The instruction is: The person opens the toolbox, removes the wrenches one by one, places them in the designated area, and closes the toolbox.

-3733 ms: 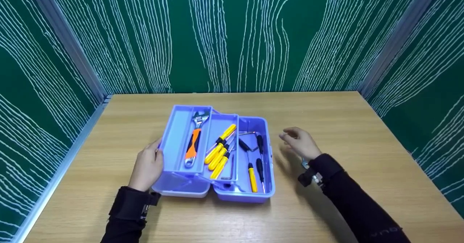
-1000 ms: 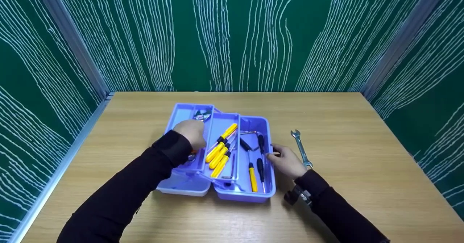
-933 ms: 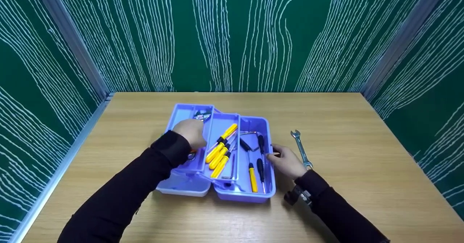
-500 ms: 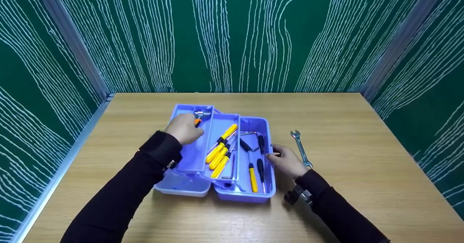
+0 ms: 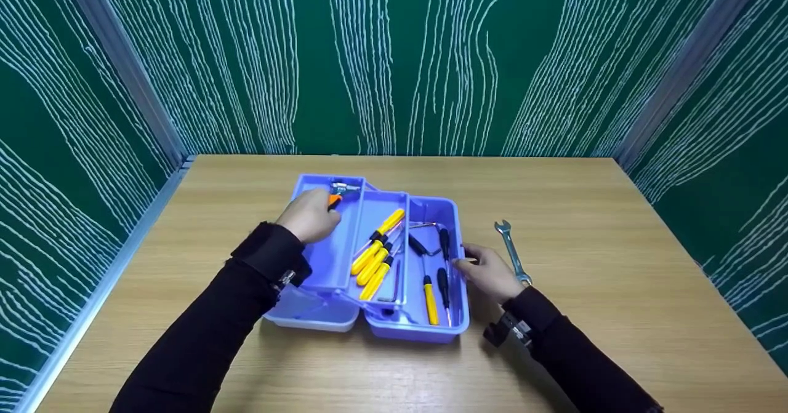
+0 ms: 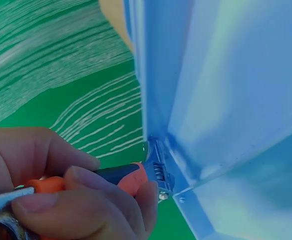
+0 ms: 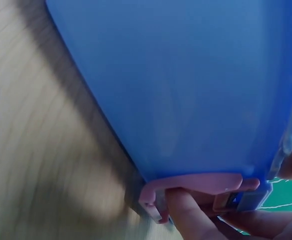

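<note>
The purple toolbox stands unfolded on the table, its tiers spread out to the left. My left hand is over the top tray and grips an adjustable wrench by its orange and black handle. The wrench's metal head lies at the tray's far end; in the left wrist view it is right at the blue-looking wall. My right hand holds the toolbox's right wall, thumb at the rim. In the right wrist view, a finger reaches under the pink latch on the outside.
Several yellow-handled screwdrivers and a hex key lie in the middle tray. Black-handled tools and a yellow screwdriver lie in the bottom compartment. An open-end wrench rests on the table beside my right hand.
My left hand left the tray's outer edge, took hold of the adjustable wrench and shifted slightly toward the tray's far end. My right hand moved left onto the toolbox wall, uncovering the open-end wrench.
</note>
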